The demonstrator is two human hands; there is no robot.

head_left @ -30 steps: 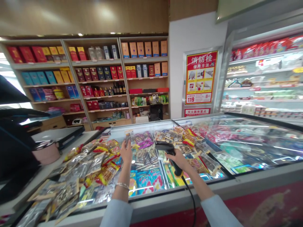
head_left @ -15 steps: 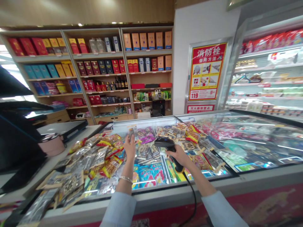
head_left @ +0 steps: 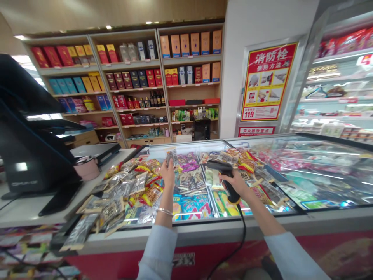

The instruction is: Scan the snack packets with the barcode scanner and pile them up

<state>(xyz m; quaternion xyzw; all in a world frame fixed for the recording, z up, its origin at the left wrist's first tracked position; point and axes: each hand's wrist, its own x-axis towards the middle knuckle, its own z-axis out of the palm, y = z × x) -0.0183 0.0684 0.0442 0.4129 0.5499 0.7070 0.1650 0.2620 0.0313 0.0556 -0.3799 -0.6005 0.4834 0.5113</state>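
Note:
My left hand is closed around a small silvery snack packet and holds it up above the glass freezer top. To its right, my right hand grips the handle of a black barcode scanner. The scanner's head points left, towards the packet, with a space between them. From the handle a black cable hangs down over the freezer's front. A pile of snack packets lies on the glass to the left of my left hand. More packets lie beyond the scanner.
A pink cup and a black checkout screen stand on the left counter. Shelves of boxed goods line the back wall. On the right stands a lit display fridge. Several packets overhang the freezer's front left edge.
The head view has turned left, so most things sit further right. The scanner has drawn slightly away from the packet. Both hands keep their hold.

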